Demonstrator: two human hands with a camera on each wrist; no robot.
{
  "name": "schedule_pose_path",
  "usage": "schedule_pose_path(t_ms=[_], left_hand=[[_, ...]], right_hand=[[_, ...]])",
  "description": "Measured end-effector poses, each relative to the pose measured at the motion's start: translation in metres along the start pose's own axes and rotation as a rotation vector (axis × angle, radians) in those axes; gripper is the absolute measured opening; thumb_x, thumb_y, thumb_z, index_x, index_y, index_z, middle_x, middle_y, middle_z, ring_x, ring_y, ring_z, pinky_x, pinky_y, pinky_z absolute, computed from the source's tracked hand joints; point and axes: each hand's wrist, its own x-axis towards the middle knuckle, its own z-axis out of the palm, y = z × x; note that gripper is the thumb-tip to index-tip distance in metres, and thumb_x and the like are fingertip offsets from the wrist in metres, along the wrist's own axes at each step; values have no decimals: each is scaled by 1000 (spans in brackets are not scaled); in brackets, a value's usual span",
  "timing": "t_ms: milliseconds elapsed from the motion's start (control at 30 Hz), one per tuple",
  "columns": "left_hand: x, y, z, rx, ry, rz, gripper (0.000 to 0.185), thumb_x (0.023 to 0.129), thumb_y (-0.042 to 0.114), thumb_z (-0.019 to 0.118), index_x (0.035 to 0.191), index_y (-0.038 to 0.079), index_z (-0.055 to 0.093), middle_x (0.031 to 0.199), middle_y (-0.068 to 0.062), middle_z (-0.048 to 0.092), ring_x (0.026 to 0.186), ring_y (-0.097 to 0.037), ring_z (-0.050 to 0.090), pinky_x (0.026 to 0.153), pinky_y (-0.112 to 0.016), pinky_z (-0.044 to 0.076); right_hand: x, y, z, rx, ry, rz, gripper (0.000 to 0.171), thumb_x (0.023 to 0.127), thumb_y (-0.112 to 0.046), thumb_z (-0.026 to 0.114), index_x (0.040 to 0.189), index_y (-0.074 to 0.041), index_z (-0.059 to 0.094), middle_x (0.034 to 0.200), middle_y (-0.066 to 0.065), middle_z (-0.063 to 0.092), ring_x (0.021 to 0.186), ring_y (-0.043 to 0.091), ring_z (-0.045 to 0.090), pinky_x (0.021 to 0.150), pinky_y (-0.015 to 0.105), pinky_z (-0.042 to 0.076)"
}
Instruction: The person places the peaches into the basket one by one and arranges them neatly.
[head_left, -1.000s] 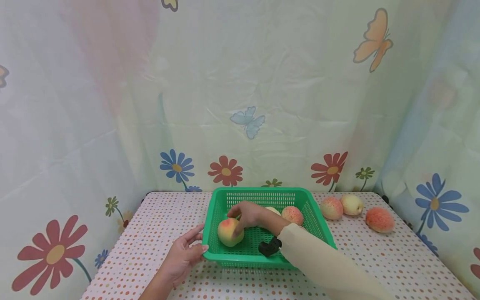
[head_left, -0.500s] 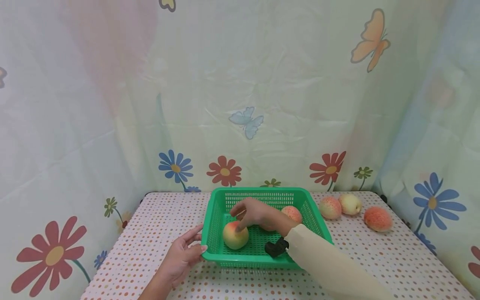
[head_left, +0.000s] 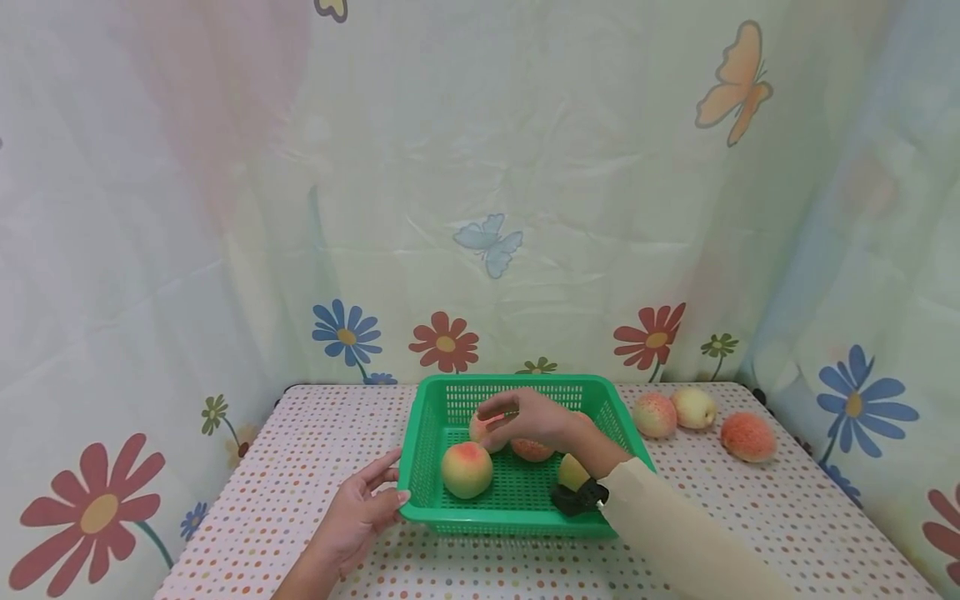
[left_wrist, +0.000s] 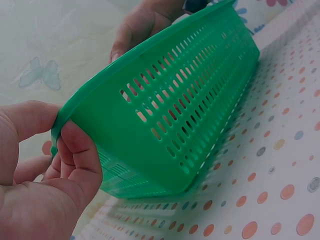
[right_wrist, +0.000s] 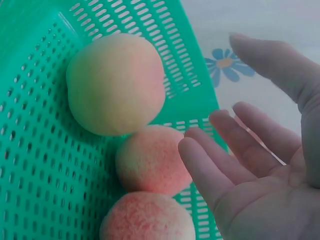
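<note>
A green plastic basket with slotted walls stands on the table. My left hand grips its left rim, thumb and fingers on either side, as the left wrist view confirms. Above the basket my right hand is spread with nothing in it. A yellow peach with a red blush lies at the basket's front left. Behind it sit a pinkish peach and a redder peach, both partly covered by the right hand. A yellow fruit shows partly beneath the right wrist.
To the right of the basket, on the dotted tablecloth, lie a speckled pink peach, a pale yellow fruit and a red peach. A flowered curtain hangs behind and at both sides.
My right hand has let go of the blushed peach and moved right, away from it. That peach shifted slightly right inside the basket. The left hand keeps its grip on the rim.
</note>
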Motion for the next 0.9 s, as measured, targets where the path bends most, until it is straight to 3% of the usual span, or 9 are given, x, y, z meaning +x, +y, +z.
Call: schedule_pose_path(t_ms=[167, 333, 433, 667, 900], left_hand=[[0, 0, 0, 2, -2, 7, 80, 90, -2, 69, 159, 6, 31, 125, -11, 51, 88, -11, 67, 74, -23, 61], [0, 0, 0, 14, 10, 10, 80, 89, -2, 70, 159, 5, 33, 123, -11, 52, 88, -11, 66, 73, -23, 61], [0, -1, -1, 10, 19, 2, 79, 89, -2, 71, 159, 7, 34, 123, -10, 52, 88, -12, 66, 74, -23, 61], [0, -1, -2, 12, 22, -6, 79, 89, -2, 70, 159, 8, 34, 123, -10, 53, 88, -12, 65, 74, -23, 61], [-1, 0, -1, 18, 21, -7, 80, 88, -2, 70, 159, 7, 33, 123, -10, 52, 87, -11, 65, 74, -22, 60]], right_hand=[[-10, 4, -7, 6, 71, 17, 60, 86, -24, 84, 139, -6, 62, 141, 14, 63, 126, 29, 63, 102, 42, 56], [-22, 7, -18, 89, 96, -31, 58, 90, -22, 80, 141, -3, 58, 144, 22, 58, 118, 26, 68, 103, 47, 56], [-30, 9, -25, 131, 126, -48, 57, 92, -20, 78, 142, -3, 57, 145, 21, 58, 121, 29, 68, 106, 52, 53], [-44, 19, -37, 154, 262, -54, 62, 89, -20, 81, 143, -3, 57, 142, 16, 62, 135, 39, 57, 106, 43, 55], [-64, 25, -48, 130, 327, -88, 60, 94, -22, 75, 146, -3, 53, 148, 22, 56, 134, 34, 59, 107, 37, 54]])
